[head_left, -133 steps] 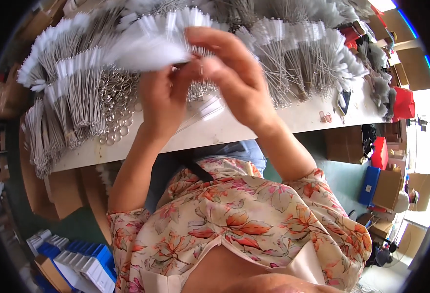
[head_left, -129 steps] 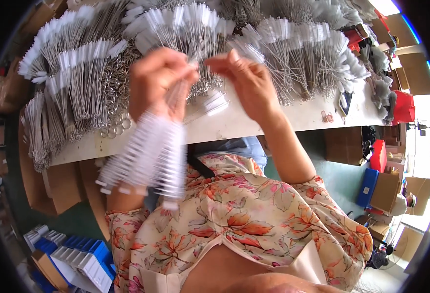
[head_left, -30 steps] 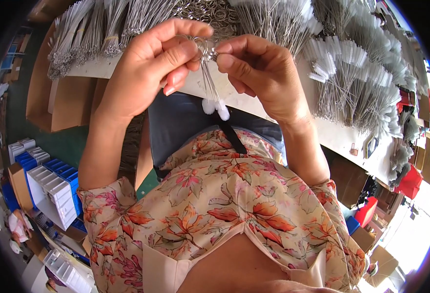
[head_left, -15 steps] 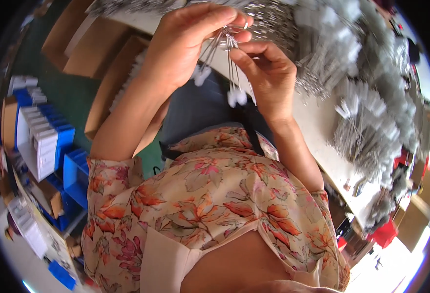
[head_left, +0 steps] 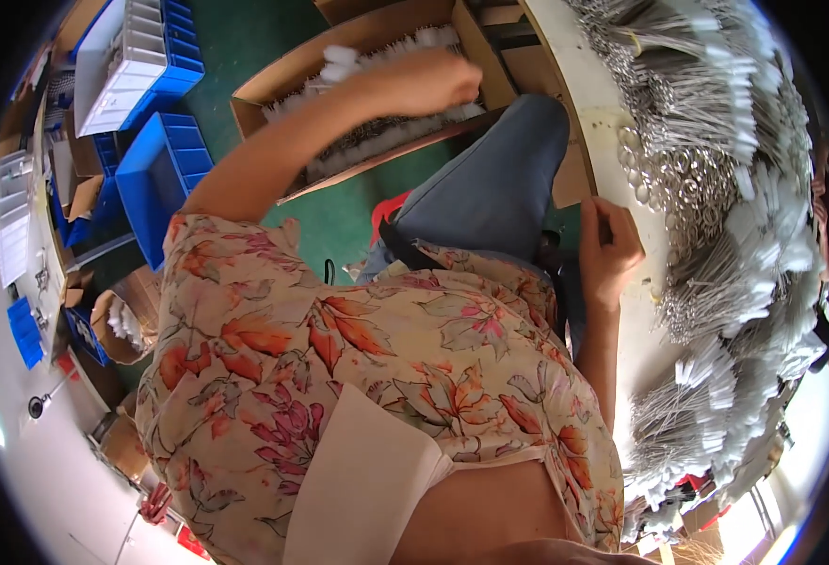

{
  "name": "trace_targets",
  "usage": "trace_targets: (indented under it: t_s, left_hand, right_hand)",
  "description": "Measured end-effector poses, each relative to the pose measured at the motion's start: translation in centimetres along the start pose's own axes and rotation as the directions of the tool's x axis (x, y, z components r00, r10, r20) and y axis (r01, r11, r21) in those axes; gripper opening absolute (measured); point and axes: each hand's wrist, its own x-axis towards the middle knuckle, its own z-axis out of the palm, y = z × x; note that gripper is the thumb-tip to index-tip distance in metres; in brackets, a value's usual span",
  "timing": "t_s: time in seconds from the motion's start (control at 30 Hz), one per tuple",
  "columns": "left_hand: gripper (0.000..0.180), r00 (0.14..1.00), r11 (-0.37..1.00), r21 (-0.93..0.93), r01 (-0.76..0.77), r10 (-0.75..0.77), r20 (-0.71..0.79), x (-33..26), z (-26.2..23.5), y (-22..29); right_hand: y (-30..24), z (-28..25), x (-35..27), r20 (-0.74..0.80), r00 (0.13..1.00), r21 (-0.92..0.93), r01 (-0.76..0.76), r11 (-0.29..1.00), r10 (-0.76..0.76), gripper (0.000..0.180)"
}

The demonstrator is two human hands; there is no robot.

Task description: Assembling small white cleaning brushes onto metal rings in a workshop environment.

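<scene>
My left hand (head_left: pixel 438 82) reaches out over a long cardboard box (head_left: pixel 287 71) at the far side. Its fingers are curled closed and turned away, so whatever they hold is hidden. Inside the box lie many thin wire brushes with white heads (head_left: pixel 428 40). A few blurred white brush heads (head_left: pixel 341 61) show just beyond my left forearm. By the table edge, my right hand (head_left: pixel 610 247) is loosely closed, with nothing showing in it. The nearest things to it are wire brushes with metal loop ends (head_left: pixel 664 188), heaped on the table at right.
The pale table (head_left: pixel 588 104) runs along my right, with more brush piles (head_left: pixel 687 405) toward me. Blue bins (head_left: pixel 151 179) and a white-fronted drawer unit (head_left: pixel 118 75) stand at left. My knee (head_left: pixel 490 179) is between box and table; part of a red stool (head_left: pixel 386 212) shows below.
My hands have parted; they held several wire brushes together before. The left has swung over the box, the right has dropped beside the table edge. The view has turned toward the box.
</scene>
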Motion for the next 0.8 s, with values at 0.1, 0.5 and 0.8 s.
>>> trace_targets:
  t_s: [0.1,0.5,0.8]
  left_hand:
    - [0.018,0.969,0.976,0.2,0.085,-0.127,0.211,1.3,8.1,-2.6]
    - [0.026,0.689,0.748,0.569,0.34,-0.61,0.391,-11.9,24.7,-22.4]
    - [0.026,0.94,0.919,-0.303,-0.252,0.307,0.149,0.0,7.3,-9.1]
  right_hand:
    - [-0.4,-0.3,-0.2,-0.008,1.0,-0.033,-0.019,0.999,0.019,0.005]
    - [-1.5,0.0,0.0,0.028,0.998,-0.083,-0.061,0.995,0.063,0.004]
    - [-0.8,-2.8,0.5,0.069,0.995,0.154,-0.085,0.984,0.075,0.006]
